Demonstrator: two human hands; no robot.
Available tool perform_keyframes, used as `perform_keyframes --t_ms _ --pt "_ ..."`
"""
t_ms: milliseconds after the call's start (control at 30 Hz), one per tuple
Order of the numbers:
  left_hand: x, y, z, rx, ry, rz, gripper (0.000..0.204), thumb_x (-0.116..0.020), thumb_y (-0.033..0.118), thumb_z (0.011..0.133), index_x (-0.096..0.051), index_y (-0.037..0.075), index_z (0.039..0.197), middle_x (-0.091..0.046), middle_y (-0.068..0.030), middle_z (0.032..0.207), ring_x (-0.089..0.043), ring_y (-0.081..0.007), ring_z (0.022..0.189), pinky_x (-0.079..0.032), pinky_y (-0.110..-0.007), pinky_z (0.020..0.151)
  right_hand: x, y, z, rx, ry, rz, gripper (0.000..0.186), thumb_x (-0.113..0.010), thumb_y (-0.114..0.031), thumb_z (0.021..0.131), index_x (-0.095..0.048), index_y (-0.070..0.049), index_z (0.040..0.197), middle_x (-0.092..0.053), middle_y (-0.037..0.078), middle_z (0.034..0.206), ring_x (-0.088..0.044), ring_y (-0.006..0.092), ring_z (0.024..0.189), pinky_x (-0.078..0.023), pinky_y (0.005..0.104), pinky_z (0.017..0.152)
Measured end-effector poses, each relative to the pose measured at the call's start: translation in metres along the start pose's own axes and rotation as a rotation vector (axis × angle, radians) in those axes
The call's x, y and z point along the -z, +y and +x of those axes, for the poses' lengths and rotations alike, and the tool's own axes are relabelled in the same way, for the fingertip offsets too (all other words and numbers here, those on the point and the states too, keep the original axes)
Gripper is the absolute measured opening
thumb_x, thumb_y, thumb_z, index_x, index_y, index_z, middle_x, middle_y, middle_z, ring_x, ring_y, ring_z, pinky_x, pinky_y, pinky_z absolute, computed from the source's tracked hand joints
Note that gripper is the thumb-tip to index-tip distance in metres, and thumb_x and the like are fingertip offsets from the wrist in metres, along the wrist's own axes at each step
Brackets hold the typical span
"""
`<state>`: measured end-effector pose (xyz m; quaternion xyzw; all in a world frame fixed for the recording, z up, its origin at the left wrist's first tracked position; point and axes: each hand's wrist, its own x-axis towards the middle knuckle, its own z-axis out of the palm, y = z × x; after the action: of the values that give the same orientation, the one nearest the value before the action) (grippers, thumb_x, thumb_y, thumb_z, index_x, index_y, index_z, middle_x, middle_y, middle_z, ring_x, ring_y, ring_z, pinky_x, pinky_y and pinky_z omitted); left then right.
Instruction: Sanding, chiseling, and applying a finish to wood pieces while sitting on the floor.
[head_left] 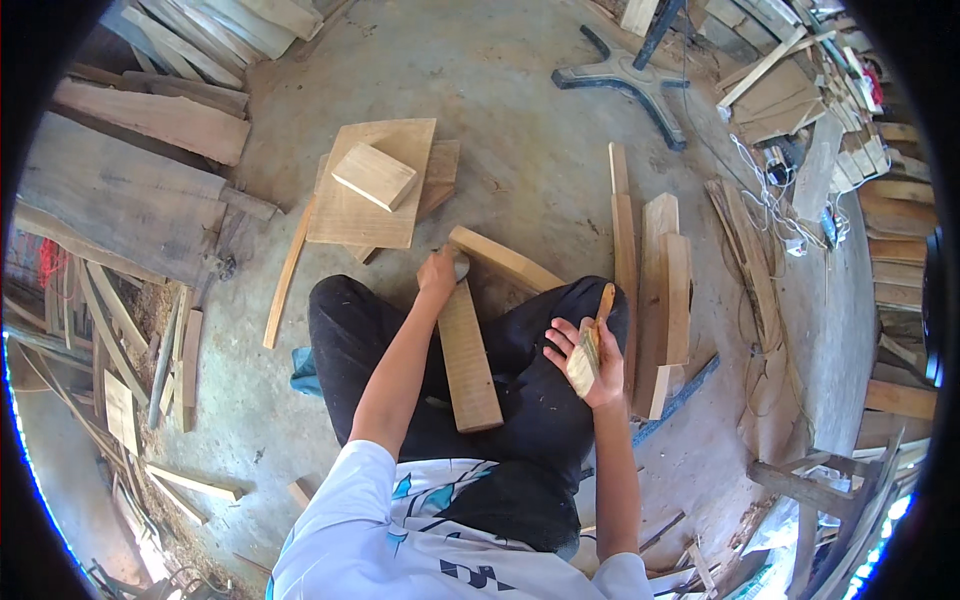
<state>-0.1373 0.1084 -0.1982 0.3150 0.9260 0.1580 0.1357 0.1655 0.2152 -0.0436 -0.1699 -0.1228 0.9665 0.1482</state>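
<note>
I sit with a wooden board (468,360) lying lengthwise between my legs. At its far end my left hand (436,274) is closed on a small grey rounded thing (461,266), whose kind I cannot make out. Above my right knee, my right hand (604,378) holds a flat paintbrush (583,366) with pale bristles toward me and an orange-brown handle pointing away. The brush rests across the palm, its fingers partly spread. Another wooden beam (508,259) slants from the board's far end toward my right knee.
Ahead to the left, a small wooden block (375,176) lies on a square board (340,225). Several beams (655,290) lie to my right. A dark star-shaped stand base (625,75) stands farther off. Planks (125,195) pile up at left; white cables (770,200) tangle at right.
</note>
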Motion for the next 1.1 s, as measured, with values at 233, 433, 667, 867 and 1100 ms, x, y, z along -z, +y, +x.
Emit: perform_keyframes --t_ms 233,433,667,867,1100 --pt "0.031 0.021 -0.062 -0.161 -0.146 0.046 0.019 -0.057 0.017 0.09 -0.054 0.006 0.106 -0.067 -0.0218 0.087 -0.067 -0.0405 0.083 -0.054 -0.051 0.07 0.006 -0.007 -0.006 0.023 0.005 0.016 0.033 -0.043 -0.04 0.101 -0.061 -0.013 0.101 -0.055 0.023 0.13 -0.053 0.0357 0.121 -0.042 0.0507 0.102" --pt "0.06 0.031 -0.144 -0.205 -0.12 -0.069 0.024 -0.06 0.024 0.09 -0.049 0.006 0.101 -0.065 -0.0244 0.084 -0.066 -0.0419 0.08 -0.053 -0.051 0.066 0.006 -0.005 0.0 -0.001 -0.022 0.005 0.032 -0.044 -0.039 0.101 -0.062 -0.012 0.099 -0.058 0.021 0.125 -0.055 0.0332 0.114 -0.044 0.0493 0.099" --pt "0.014 0.033 -0.032 0.059 -0.116 0.023 0.019 -0.056 0.021 0.093 -0.057 0.007 0.106 -0.069 -0.0196 0.089 -0.069 -0.0365 0.086 -0.056 -0.048 0.071 0.0 -0.006 -0.002 -0.009 -0.012 -0.001 0.028 -0.046 -0.037 0.101 -0.063 -0.015 0.1 -0.055 0.01 0.094 -0.053 0.0224 0.089 -0.047 0.0425 0.09" --pt "-0.002 0.014 0.012 0.103 -0.075 0.13 0.02 -0.056 0.02 0.092 -0.067 0.01 0.104 -0.071 -0.0156 0.097 -0.07 -0.0311 0.093 -0.056 -0.043 0.077 0.003 0.004 0.004 0.01 -0.01 -0.041 0.028 -0.044 -0.037 0.102 -0.059 -0.014 0.101 -0.058 0.011 0.097 -0.058 0.0232 0.09 -0.05 0.0419 0.087" --pt "0.025 0.025 -0.087 -0.153 -0.089 0.178 0.03 -0.056 0.035 0.092 -0.069 0.01 0.084 -0.07 -0.0153 0.078 -0.071 -0.0314 0.074 -0.056 -0.044 0.063 0.014 -0.004 -0.003 0.034 0.01 -0.09 0.025 -0.046 -0.037 0.101 -0.056 -0.015 0.105 -0.053 0.01 0.095 -0.053 0.0226 0.09 -0.048 0.0429 0.088"
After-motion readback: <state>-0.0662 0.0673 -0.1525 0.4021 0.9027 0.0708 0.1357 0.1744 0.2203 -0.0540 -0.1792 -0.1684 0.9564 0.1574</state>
